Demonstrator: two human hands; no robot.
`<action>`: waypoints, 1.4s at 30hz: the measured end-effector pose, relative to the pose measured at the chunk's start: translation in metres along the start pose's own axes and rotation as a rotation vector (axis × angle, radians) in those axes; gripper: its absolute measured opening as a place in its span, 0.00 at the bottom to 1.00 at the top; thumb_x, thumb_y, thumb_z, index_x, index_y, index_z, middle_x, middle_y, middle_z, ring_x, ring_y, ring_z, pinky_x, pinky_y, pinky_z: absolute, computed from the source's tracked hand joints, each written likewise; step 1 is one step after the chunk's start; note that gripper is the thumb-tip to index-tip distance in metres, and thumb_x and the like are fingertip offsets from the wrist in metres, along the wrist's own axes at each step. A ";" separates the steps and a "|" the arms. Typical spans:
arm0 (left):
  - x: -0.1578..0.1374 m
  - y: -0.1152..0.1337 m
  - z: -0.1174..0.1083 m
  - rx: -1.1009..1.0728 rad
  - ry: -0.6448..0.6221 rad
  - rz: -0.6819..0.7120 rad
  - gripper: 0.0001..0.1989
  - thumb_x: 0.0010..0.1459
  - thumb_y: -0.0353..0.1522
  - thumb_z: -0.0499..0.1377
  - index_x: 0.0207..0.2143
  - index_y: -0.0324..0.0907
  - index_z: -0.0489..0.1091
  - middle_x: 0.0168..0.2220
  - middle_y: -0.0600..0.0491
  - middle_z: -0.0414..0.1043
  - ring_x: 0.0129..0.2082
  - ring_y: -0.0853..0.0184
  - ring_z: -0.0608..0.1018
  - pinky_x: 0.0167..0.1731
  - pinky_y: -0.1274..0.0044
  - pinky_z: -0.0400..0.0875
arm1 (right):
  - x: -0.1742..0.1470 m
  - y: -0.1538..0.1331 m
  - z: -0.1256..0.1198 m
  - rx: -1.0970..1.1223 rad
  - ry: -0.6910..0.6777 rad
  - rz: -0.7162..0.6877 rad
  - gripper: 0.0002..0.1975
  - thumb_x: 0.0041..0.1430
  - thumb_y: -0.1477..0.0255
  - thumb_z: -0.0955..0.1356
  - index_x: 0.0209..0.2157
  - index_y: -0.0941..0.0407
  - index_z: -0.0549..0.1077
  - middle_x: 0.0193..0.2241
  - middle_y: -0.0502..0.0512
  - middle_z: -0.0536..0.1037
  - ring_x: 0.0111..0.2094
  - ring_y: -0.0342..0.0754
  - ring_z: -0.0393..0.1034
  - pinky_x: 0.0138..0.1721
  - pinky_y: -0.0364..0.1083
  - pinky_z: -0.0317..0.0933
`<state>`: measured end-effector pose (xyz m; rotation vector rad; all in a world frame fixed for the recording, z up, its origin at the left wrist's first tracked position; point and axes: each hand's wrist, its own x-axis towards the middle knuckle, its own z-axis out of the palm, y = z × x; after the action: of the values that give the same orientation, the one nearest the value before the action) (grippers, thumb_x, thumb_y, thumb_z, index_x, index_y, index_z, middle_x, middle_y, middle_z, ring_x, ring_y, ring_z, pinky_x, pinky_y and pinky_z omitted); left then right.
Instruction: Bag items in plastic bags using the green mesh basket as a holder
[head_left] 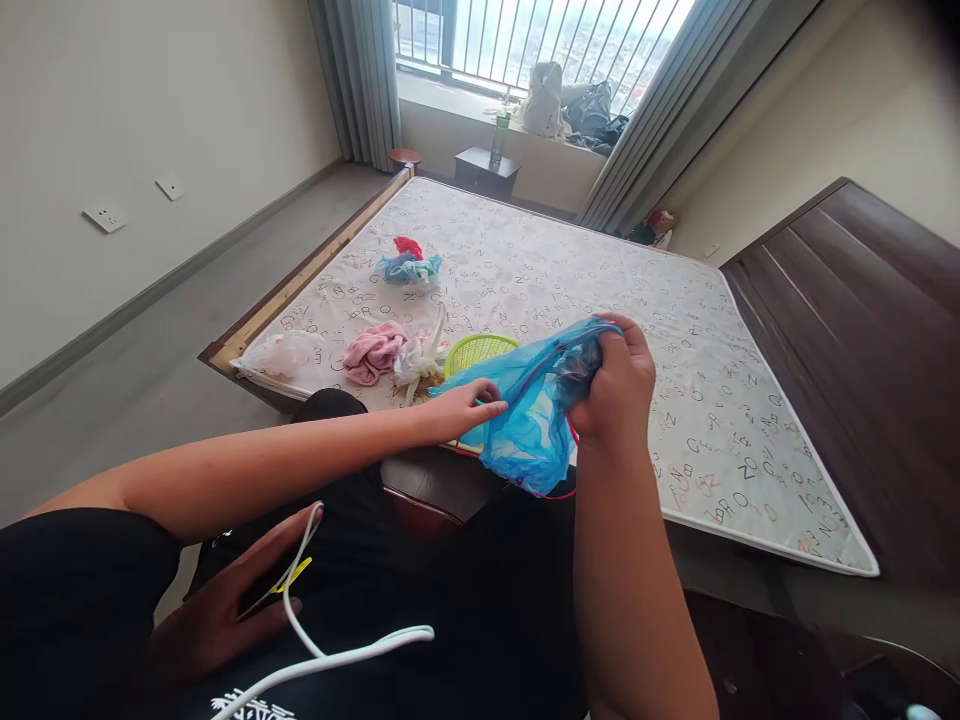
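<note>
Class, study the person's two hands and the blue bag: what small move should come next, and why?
Probably the left hand should smooth the lower part of the blue bag: the right hand grips its bunched upper end, while the lower part hangs crumpled close to the left hand.

One green basket [477,349], one pink cloth [375,351], two curtains [358,85]

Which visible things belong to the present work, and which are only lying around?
In the work:
blue plastic bag, right hand gripping it, left hand at its edge
perhaps green basket behind it

Apparently lying about:
pink cloth
pale windowsill bag
</note>
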<state>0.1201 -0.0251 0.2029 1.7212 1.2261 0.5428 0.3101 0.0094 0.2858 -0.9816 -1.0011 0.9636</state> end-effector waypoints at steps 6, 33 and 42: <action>0.020 -0.016 0.005 0.143 0.111 -0.025 0.12 0.57 0.39 0.59 0.38 0.41 0.73 0.35 0.49 0.75 0.38 0.57 0.77 0.41 0.67 0.70 | 0.005 -0.003 0.000 0.007 -0.001 0.028 0.09 0.58 0.63 0.68 0.40 0.50 0.70 0.27 0.45 0.69 0.26 0.40 0.67 0.27 0.41 0.64; 0.077 -0.034 -0.120 0.508 0.278 -0.043 0.18 0.50 0.31 0.65 0.46 0.43 0.77 0.38 0.50 0.77 0.40 0.60 0.77 0.43 0.74 0.68 | 0.032 0.083 -0.097 -0.271 -0.093 0.301 0.16 0.50 0.58 0.74 0.35 0.54 0.72 0.26 0.47 0.74 0.24 0.43 0.66 0.28 0.44 0.61; 0.084 -0.068 -0.090 -0.208 0.327 -0.391 0.02 0.47 0.27 0.64 0.26 0.40 0.73 0.23 0.51 0.72 0.32 0.61 0.77 0.32 0.76 0.71 | 0.027 0.140 -0.093 0.056 0.014 0.589 0.12 0.48 0.67 0.74 0.33 0.53 0.70 0.24 0.46 0.76 0.27 0.44 0.71 0.32 0.44 0.70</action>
<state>0.0517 0.0937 0.1744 1.2066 1.6284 0.7017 0.3804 0.0532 0.1373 -1.2645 -0.6735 1.4558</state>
